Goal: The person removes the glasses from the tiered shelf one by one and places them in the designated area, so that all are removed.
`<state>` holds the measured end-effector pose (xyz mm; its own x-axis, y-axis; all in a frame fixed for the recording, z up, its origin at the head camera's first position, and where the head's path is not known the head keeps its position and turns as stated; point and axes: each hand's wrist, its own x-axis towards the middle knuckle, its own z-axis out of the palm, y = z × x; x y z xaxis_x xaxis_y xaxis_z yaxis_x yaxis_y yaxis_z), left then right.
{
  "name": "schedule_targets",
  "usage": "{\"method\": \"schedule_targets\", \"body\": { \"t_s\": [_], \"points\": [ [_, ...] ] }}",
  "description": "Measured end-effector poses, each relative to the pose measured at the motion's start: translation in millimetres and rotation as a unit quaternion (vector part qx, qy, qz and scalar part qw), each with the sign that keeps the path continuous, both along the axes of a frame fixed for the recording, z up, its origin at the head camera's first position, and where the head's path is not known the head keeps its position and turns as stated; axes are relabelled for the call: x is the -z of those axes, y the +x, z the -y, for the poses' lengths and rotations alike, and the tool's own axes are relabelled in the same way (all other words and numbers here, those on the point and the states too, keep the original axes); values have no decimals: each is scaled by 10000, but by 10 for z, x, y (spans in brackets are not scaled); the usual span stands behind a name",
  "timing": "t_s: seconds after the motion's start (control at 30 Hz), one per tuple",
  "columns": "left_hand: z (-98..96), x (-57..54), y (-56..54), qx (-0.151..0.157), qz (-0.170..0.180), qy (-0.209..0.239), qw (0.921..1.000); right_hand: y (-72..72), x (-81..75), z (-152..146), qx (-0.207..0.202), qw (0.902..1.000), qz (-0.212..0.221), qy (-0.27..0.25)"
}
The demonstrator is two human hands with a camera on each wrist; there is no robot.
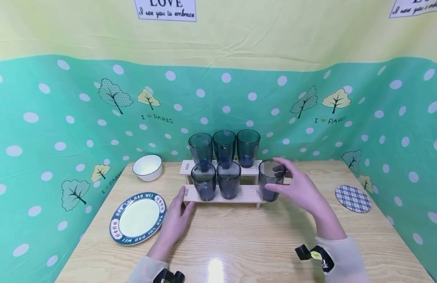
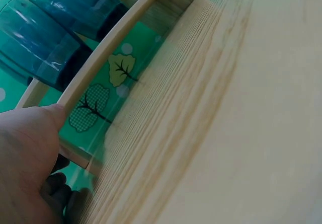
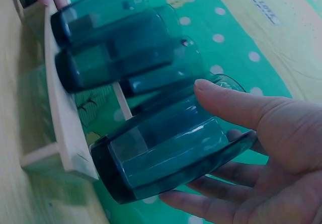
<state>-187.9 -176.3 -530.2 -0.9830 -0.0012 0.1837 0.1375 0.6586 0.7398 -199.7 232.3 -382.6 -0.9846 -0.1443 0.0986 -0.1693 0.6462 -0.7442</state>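
Six cups; the sixth cup [image 1: 270,180], upright, sits at the rack's [image 1: 222,195] right end, right hand [image 1: 299,190] curled round it. Left hand [image 1: 176,220], fingers relaxed, steadies the rack's left end.

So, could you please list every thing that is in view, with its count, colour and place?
glasses: six, dark blue-grey; three on the rack's upper step, two on the lower, one at the lower step's right end in the right hand.
rack: one, pale wood, two steps, mid-table.
bowl: one, white, back left.
plate: one, white with dark lettered rim, front left.
coaster: one, checked, right.
table: one, light wood.
left hand: touches the rack's left end.
right hand: grips the sixth glass.
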Motion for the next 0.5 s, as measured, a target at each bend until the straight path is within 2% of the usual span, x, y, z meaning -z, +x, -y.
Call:
{"method": "schedule_targets", "body": {
  "t_s": [0.27, 0.5],
  "points": [
    [6, 2, -9, 7, -20, -40, 10000, -44, -27, -191, 414, 9990, 157, 1],
    [-5, -1, -2, -2, -25, -14, 10000, -163, 107, -222, 745, 9963, 110, -409]
  ]
}}
